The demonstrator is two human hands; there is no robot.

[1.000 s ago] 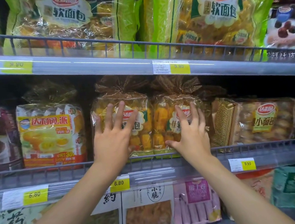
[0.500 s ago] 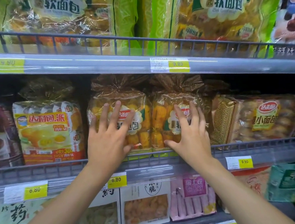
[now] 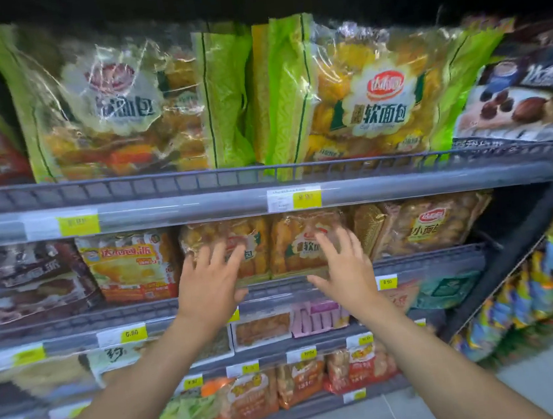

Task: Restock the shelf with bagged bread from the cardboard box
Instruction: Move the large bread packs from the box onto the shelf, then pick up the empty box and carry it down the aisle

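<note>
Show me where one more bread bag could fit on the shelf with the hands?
Only the dark gap right of the small-bread bag looks free. Elsewhere, bags sit side by side, from the dark packs to the two bags under the left hand and right hand.

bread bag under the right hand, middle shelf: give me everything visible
The bread bag is clear crinkly plastic showing golden rolls, with a red logo and dark green characters. It stands upright behind the shelf's front rail, side by side with a matching bag. The right hand is spread open over its front; contact is too blurred to confirm.
</note>
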